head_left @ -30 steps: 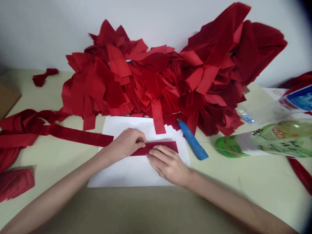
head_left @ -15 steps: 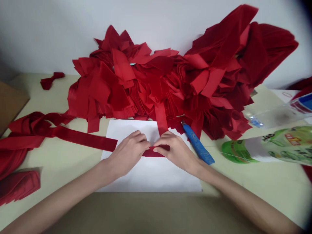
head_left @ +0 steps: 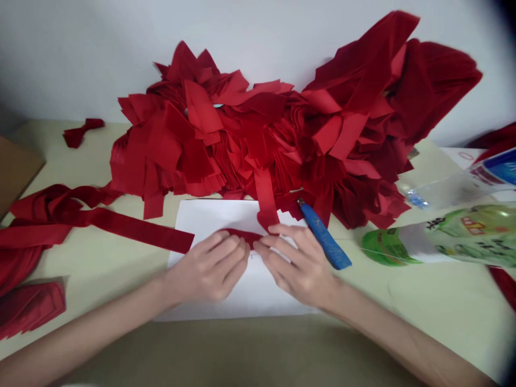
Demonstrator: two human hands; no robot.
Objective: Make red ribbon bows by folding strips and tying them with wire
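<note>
The left hand (head_left: pixel 207 271) lies palm down and loosely open on a white paper sheet (head_left: pixel 213 215), its fingers slightly curled; the right hand (head_left: pixel 300 263) is open too, its fingers spread and pointing back toward the left; a short red fabric strip (head_left: pixel 242 236) arches across the paper just beyond both sets of fingertips, near the left fingertips and beside the right ones; neither hand visibly closes on it; a longer red strip (head_left: pixel 266 199) hangs from a heaped pile of red fabric strips (head_left: pixel 242 134); a blue utility knife (head_left: pixel 324 242) lies just right of the paper
</note>
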